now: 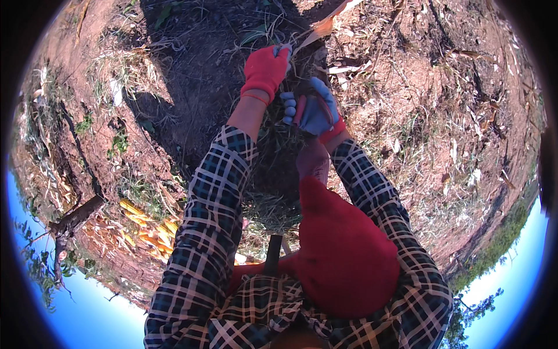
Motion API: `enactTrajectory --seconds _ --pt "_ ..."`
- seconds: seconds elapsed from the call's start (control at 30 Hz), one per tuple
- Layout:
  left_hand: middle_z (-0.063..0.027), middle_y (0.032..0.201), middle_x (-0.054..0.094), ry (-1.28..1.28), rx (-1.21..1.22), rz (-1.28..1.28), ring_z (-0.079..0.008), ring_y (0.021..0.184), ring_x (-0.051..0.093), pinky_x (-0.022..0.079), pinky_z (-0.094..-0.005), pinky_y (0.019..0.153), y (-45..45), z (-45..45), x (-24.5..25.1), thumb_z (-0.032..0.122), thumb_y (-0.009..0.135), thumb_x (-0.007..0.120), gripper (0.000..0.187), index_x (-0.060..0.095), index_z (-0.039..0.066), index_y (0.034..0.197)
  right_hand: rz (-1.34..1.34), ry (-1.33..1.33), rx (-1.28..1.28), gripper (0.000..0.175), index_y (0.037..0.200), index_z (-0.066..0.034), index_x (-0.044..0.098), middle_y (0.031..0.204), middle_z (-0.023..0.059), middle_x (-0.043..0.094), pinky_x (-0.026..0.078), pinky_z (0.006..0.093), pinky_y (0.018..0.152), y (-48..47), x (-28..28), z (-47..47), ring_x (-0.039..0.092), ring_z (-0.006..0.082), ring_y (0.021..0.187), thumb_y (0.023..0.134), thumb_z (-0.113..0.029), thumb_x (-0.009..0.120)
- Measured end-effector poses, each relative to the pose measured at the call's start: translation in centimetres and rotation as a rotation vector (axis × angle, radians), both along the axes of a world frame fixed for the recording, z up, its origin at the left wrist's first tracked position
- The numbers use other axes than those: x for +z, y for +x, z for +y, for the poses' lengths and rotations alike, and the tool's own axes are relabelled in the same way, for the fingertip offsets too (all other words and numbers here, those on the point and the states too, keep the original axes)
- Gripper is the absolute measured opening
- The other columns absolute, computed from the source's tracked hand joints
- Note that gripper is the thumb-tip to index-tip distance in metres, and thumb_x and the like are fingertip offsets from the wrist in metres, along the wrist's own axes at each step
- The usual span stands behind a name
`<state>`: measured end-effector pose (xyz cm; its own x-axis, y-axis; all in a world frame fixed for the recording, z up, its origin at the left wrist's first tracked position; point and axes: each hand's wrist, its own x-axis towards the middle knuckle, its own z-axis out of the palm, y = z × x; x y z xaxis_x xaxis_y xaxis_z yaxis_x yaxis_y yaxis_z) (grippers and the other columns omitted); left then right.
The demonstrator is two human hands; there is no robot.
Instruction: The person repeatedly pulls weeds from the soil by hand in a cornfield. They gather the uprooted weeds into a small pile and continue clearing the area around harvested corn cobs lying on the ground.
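Observation:
My left hand (267, 69), in a red glove with grey-blue fingers, is closed in a fist above the ground, back uppermost. Its fingertips meet the lower end of a long dry leaf (320, 32); whether they grip it cannot be told. Nearer my body, my right hand (314, 111) has its grey-blue palm turned up. Its fingers curl around a slim red thing (300, 110) that looks like a handle. A dark shape beyond it, by the thumb, is too shaded to identify. Tangled grass (274, 118) lies under and between both hands.
Yellow corn cobs (150, 227) lie among dry husks on the left. A cut tree branch (80, 213) stands beyond them. My red-trousered knee (348, 253) and a foot (313, 161) are below my right hand. Dry soil (375, 122) with straw and grass surrounds me.

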<state>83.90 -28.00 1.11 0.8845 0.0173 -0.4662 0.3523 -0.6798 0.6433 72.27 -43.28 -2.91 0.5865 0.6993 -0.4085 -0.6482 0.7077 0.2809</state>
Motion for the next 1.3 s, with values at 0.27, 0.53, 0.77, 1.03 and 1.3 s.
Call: enactTrajectory --seconds 0.27,0.53,0.77,1.03,1.3 --pt "-0.0072 0.071 0.071 -0.245 0.142 0.088 -0.0280 0.072 0.069 0.051 -0.0410 0.070 -1.0 0.2 -3.2 0.047 0.093 0.056 0.042 0.072 0.010 0.084 -0.047 -0.017 0.005 0.085 0.127 0.0130 0.049 0.101 0.0174 0.064 0.050 0.0516 0.089 -1.2 0.9 0.5 0.064 0.0324 0.087 0.090 -0.063 0.053" --pt "-0.0085 0.076 0.072 -0.202 0.137 0.018 -0.0292 0.073 0.069 0.051 -0.0396 0.069 -1.9 0.7 -3.6 0.047 0.094 0.057 0.041 0.073 0.009 0.090 -0.041 -0.117 0.046 0.070 0.119 0.0084 0.054 0.084 0.0083 0.060 0.051 0.0422 0.077 -0.1 -1.6 1.0 0.060 0.0248 0.075 0.094 -0.057 0.053" --pt "-0.0080 0.079 0.071 -0.741 0.500 -0.031 -0.0159 0.073 0.067 0.054 -0.0294 0.069 -2.0 5.4 2.6 0.041 0.098 0.058 0.044 0.071 -0.001 0.098 -0.093 -0.158 -0.035 0.078 0.128 0.0111 0.050 0.093 0.0147 0.067 0.051 0.0502 0.090 -1.4 2.5 -0.3 0.065 0.0318 0.087 0.096 -0.060 0.046" --pt "-0.0096 0.097 0.070 -0.575 0.034 -0.106 -0.0237 0.085 0.068 0.055 -0.0385 0.077 -6.2 3.2 2.1 0.044 0.090 0.067 0.054 0.060 0.005 0.126 -0.134 0.015 -0.013 0.081 0.132 0.0122 0.047 0.104 0.0214 0.066 0.050 0.0521 0.092 -1.1 1.6 -1.0 0.065 0.0336 0.092 0.096 -0.061 0.042" --pt "-0.0119 0.093 0.071 0.673 -0.469 -0.370 -0.0288 0.091 0.069 0.049 -0.0456 0.078 -1.9 2.3 0.9 0.037 0.083 0.069 0.047 0.061 0.016 0.124 -0.026 -0.089 0.159 0.077 0.122 0.0115 0.053 0.091 0.0162 0.065 0.052 0.0479 0.084 -0.7 1.3 -0.6 0.064 0.0325 0.082 0.093 -0.060 0.051"
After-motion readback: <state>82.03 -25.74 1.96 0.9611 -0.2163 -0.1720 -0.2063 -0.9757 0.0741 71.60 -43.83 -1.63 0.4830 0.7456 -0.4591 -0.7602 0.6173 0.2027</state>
